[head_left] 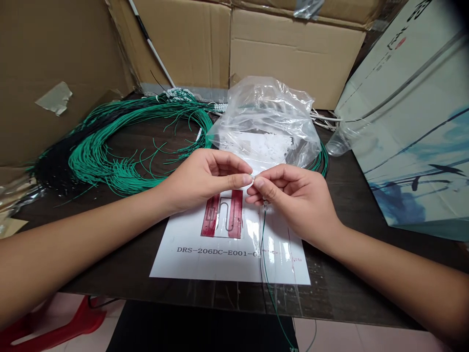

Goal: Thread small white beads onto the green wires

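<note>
Thin green insulated wire (264, 254), paired with a thin black one close beside it: upper end pinched at the fingertips of the right hand (293, 200), long axis running nearly straight down from that grip, across the white printed sheet (205, 259) and over the near edge of the dark wooden counter (366, 293), lower end trailing out of view below. Left hand (205, 178): fingertips closed to a fine pinch, meeting the right hand's fingertips above the sheet's red-and-grey diagram (223, 215); a tiny pale piece appears to sit between the two pinches, too small to identify. Both grips nearly fully closed, thumb against forefinger; the right has hold of the wire ends, while what the left has hold of cannot be told. Relation of note: the wire hangs from the right hand's side of the meeting point, the left hand facing it end-on from the other side, both equally near the wire's tip. Beyond the sheet: crumpled clear plastic bag (267, 117), just behind the hands. Left of the sheet: large looped bundle of green and black wires (102, 151). Behind that, brown cardboard boxes (293, 49).
</note>
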Tool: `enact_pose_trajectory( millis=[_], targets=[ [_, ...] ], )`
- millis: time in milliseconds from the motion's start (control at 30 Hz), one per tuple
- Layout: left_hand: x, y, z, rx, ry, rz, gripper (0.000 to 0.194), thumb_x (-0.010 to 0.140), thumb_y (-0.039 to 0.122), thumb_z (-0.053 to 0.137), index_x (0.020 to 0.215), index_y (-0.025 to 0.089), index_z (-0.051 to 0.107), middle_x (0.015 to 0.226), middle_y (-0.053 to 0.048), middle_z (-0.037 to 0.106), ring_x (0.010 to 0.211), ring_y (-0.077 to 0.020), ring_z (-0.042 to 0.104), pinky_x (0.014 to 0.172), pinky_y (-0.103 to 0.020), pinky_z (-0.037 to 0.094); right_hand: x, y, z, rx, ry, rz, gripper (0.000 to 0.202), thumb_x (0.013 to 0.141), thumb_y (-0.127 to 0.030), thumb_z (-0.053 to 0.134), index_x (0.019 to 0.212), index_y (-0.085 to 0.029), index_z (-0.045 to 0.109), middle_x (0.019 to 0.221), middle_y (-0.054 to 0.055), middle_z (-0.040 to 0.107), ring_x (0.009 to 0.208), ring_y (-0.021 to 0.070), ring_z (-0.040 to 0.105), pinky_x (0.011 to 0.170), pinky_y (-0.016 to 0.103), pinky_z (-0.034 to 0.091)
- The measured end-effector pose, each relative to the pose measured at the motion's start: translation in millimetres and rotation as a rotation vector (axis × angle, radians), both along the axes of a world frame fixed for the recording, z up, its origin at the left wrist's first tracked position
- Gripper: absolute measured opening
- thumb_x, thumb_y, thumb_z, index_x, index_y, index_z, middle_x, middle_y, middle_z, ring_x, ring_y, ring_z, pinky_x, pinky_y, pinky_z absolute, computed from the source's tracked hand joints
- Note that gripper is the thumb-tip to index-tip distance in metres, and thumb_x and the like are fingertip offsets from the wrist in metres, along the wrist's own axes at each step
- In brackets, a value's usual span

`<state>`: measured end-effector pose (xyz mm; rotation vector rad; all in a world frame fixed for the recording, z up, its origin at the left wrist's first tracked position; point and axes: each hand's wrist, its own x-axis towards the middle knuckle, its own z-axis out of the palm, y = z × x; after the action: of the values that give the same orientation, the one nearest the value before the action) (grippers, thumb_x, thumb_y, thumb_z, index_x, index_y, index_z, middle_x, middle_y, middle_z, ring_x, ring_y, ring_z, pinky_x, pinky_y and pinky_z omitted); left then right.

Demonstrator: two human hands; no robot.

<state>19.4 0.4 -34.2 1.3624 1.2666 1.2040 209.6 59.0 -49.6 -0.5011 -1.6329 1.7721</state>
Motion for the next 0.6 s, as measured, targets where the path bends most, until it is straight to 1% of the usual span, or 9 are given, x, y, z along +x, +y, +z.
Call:
enact_pose_trajectory(
  millis=[100,233,300,400,500,600],
  targets=[
    [-2.4,1.2,-0.3,-0.014,0.014,-0.031,0.016,0.078,0.032,0.081,0.086,0.019,0.076,0.083,-0.003,0.075,0.074,-0.0141,0.070,0.071,-0.025,0.058,-1.0,1.1,-1.1,-0.047,-0.002,0.020,0.018,0.085,-0.032,0.078,0.084,-0.017,0.068,0.075,0.002,0.076,0.066,0.0131,0.074,0.064,0.023,0.063],
    [-3.1,1.0,2.1,-0.010,0.035,-0.105,0.011,0.082,0.030,0.077,0.081,0.019,0.076,0.079,-0.003,0.074,0.072,-0.0133,0.068,0.072,-0.025,0.055,-2.0,2.2,-2.1,-0.129,0.008,0.023,0.027,0.083,-0.036,0.079,0.091,-0.019,0.060,0.072,0.001,0.076,0.065,0.0136,0.074,0.061,0.022,0.062],
    [-3.4,0.9,2.6,-0.005,0.018,-0.097,0.009,0.082,0.027,0.077,0.080,0.019,0.076,0.077,-0.002,0.073,0.070,-0.0120,0.066,0.071,-0.024,0.053,-2.4,2.8,-2.4,-0.149,0.005,0.039,0.028,0.085,-0.040,0.076,0.092,-0.019,0.059,0.074,0.001,0.076,0.067,0.0135,0.074,0.062,0.022,0.062],
    [-4.6,1.7,1.9,0.009,-0.037,-0.039,0.008,0.081,0.025,0.077,0.078,0.018,0.074,0.073,-0.001,0.069,0.066,-0.0100,0.061,0.066,-0.023,0.050,-2.4,3.9,-2.8,-0.157,0.020,0.070,0.027,0.090,-0.043,0.070,0.093,-0.018,0.062,0.083,0.004,0.077,0.072,0.0129,0.075,0.066,0.021,0.062],
    [-6.0,2.7,2.1,0.008,-0.096,0.025,0.009,0.078,0.025,0.077,0.075,0.018,0.073,0.071,-0.001,0.067,0.065,-0.0105,0.060,0.063,-0.023,0.049,-1.9,5.4,-3.6,-0.181,0.023,0.075,0.021,0.088,-0.034,0.074,0.096,-0.018,0.062,0.087,0.004,0.078,0.075,0.0126,0.076,0.069,0.021,0.062],
    [-6.8,3.0,4.0,-0.019,-0.123,0.044,0.009,0.076,0.023,0.076,0.071,0.018,0.071,0.070,-0.002,0.067,0.067,-0.0124,0.060,0.064,-0.025,0.048,-1.1,6.9,-4.6,-0.177,0.009,0.060,0.021,0.083,-0.026,0.078,0.095,-0.017,0.064,0.085,0.003,0.077,0.075,0.0126,0.076,0.072,0.022,0.062]
  ],
)
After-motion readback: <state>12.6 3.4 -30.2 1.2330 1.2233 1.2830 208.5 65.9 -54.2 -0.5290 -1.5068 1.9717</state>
